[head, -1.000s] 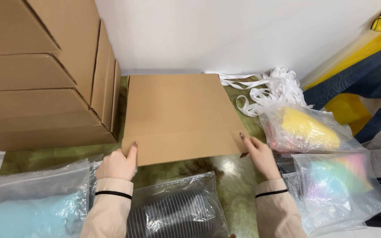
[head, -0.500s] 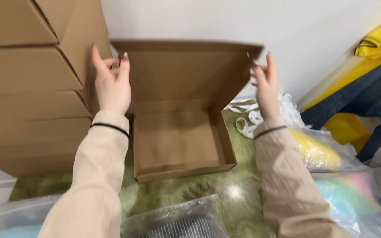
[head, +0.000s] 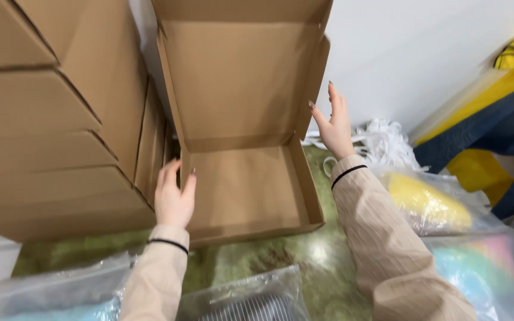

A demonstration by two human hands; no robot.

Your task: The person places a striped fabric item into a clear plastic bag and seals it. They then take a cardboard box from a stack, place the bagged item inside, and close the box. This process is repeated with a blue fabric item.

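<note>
Cardboard box (head: 242, 178) sits open on the green table (head: 304, 261), left hand (head: 174, 199) flat on its side wall, right hand (head: 333, 122) spread open against the raised lid's flap — neither grip closed, so the lid could likely flop down.

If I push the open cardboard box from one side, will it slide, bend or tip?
The cardboard box is empty and thin-walled, so it is probably light and would slide easily on the glossy green table. Its tall raised lid may make it tip backward. The side walls could flex under a hard push.
</note>
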